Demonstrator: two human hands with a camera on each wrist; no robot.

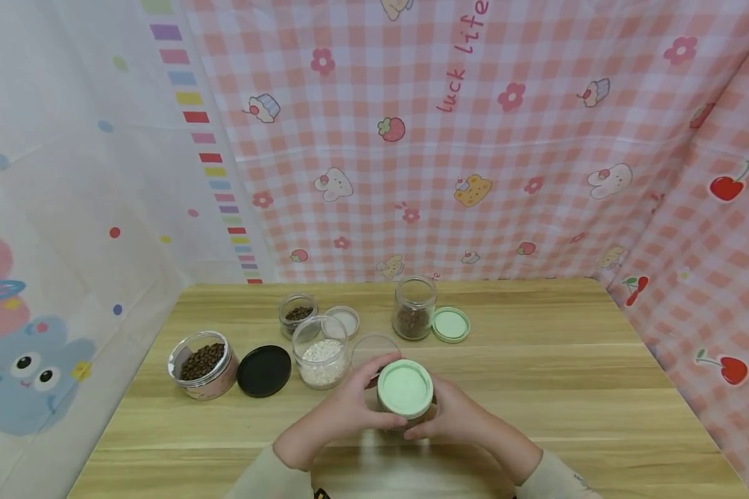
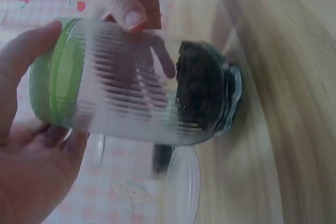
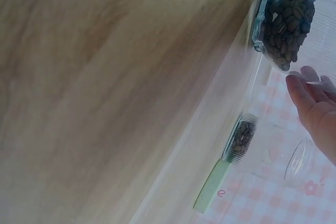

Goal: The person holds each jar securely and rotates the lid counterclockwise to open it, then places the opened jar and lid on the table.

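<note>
Both hands hold a tall ribbed clear jar upright near the table's front. A light green lid (image 1: 405, 388) sits on its top. My left hand (image 1: 349, 409) grips around the lid, thumb on one side and fingers (image 2: 44, 132) on the other. Around the jar body (image 2: 131, 121) is my right hand (image 1: 455, 414), its thumb pressed on the ribbed wall. Dark coffee beans (image 3: 287, 27) fill the bottom part of the jar, close over the wood table. From the head view the lid and hands hide most of the jar.
Left stand a jar of brown beans (image 1: 202, 366), a black lid (image 1: 264, 371), a jar of white flakes (image 1: 322, 353) and a small bean jar (image 1: 298, 317). Behind are a pale lid (image 1: 342, 322), clear disc (image 1: 374, 339), open jar (image 1: 415, 305) and another green lid (image 1: 451, 324).
</note>
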